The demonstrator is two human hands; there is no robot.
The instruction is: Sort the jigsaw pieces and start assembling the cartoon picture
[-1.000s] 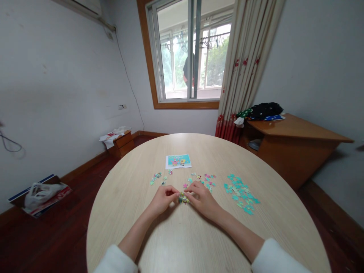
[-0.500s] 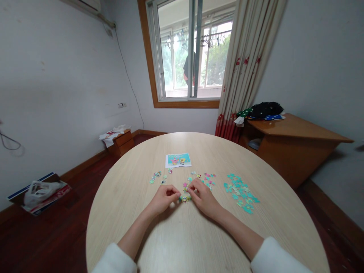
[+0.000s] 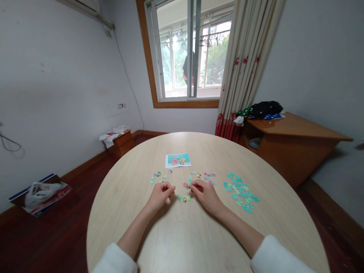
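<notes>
A small joined cluster of jigsaw pieces [image 3: 184, 198], yellow with teal ends, lies flat between my hands. To its left, my left hand [image 3: 160, 195] has thumb and fingers pressed together, apart from the cluster, with nothing visible in them. My right hand [image 3: 206, 195] is closed in a pinch just above and right of the cluster. Its fingertips are beside a few pink and yellow pieces [image 3: 186, 185]; whatever they hold is too small to make out. Further back lies the reference picture [image 3: 179, 160], showing a pink and a yellow cartoon figure on teal.
Many teal pieces [image 3: 241, 191] are spread on the round table [image 3: 182, 239] at right. Pink pieces [image 3: 209, 175] lie behind my right hand, and mixed pieces [image 3: 156, 175] behind my left. A wooden desk [image 3: 298, 129] with cloths stands beyond the table at right.
My left hand has let go of the joined cluster and drawn back to the left. The right hand has shifted slightly up and away, so the cluster now shows uncovered.
</notes>
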